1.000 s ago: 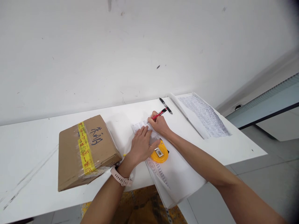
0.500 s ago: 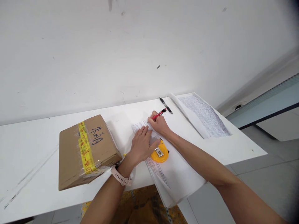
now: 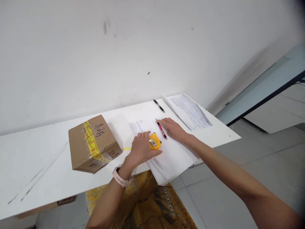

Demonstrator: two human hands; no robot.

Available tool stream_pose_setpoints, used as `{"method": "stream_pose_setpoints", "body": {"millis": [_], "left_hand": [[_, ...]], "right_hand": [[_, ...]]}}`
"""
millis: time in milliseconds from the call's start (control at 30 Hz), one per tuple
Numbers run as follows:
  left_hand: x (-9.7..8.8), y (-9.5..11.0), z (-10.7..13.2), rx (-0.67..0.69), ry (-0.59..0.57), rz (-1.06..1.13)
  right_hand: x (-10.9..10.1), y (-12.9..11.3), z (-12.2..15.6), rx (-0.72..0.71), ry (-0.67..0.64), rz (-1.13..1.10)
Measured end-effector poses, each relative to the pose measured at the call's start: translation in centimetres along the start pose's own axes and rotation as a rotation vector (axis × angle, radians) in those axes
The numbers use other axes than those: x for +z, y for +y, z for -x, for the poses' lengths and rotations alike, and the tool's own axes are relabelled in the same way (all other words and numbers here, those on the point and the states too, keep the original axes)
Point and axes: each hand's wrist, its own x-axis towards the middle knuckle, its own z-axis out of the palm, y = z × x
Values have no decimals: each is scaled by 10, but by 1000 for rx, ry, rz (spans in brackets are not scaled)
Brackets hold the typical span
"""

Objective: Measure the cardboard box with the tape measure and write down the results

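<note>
- Tape measure [image 3: 154, 142]: lying on the papers [image 3: 177, 156], inside the curve of the left hand [image 3: 142, 148].
- Left hand: standing wide open, fingers passing above the case and thumb below; contact is not showing clearly.
- Right hand [image 3: 173, 128]: resting low, fingers loosely bent beside the tip of the red pen [image 3: 162, 131]; cannot tell whether they are gripping it or only touching.
- Step, as judged: the writing seems to be pausing, the pen lying flat and attention probably shifting to the tape.
- Next move, as judged: taking up the case would be calling for the left thumb and fingers to close on it, the right hand letting the pen lie.
- Yellow strip [image 3: 127, 148]: running leftward beyond the left hand toward the box [image 3: 92, 143]; its join with the case is hiding behind the fingers.
- Black pen [image 3: 159, 106]: lying beyond the right hand.
- Written sheet [image 3: 190, 111]: lying past the right hand; its script is blurring.
- Patterned yellow surface [image 3: 147, 203]: showing below both hands, cut off; identity uncertain.
</note>
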Motion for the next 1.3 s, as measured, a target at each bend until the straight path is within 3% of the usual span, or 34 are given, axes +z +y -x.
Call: {"method": "stream_pose_setpoints", "body": {"millis": [100,167,233,300,367,433,567,633,700,833,900,967,1100,1300], "left_hand": [[10,12,9,-26,65,6],[10,18,20,-46,118,23],[3,24,38,-51,167,129],[-7,29,64,-45,236,395],[-16,34,92,-32,328,696],[-21,38,119,-37,424,835],[-25,39,170,-150,570,889],[-24,37,197,-227,561,1006],[-23,36,222,-263,459,1212],[-27,42,251,-187,184,1602],[-35,47,250,-160,169,1684],[-45,50,240,-160,246,1713],[-57,51,218,-197,391,1709],[-33,55,214,-248,326,1717]], "right_hand": [[-13,-21,0,83,75,-27],[-29,-46,-3,147,77,-210],[-48,-76,-5,188,-55,-500],[-65,-107,-5,154,-263,-748],[-78,-135,-4,94,-388,-872],[-85,-159,-4,47,-462,-926],[-94,-197,-21,-110,-551,-839],[-99,-212,-43,-205,-539,-778],[-101,-227,-75,-238,-475,-771],[-83,-252,-155,-210,-358,-826],[-61,-261,-188,-177,-332,-855],[-36,-265,-208,-85,-332,-869],[2,-263,-217,66,-374,-880],[20,-248,-205,22,-401,-985]]}}
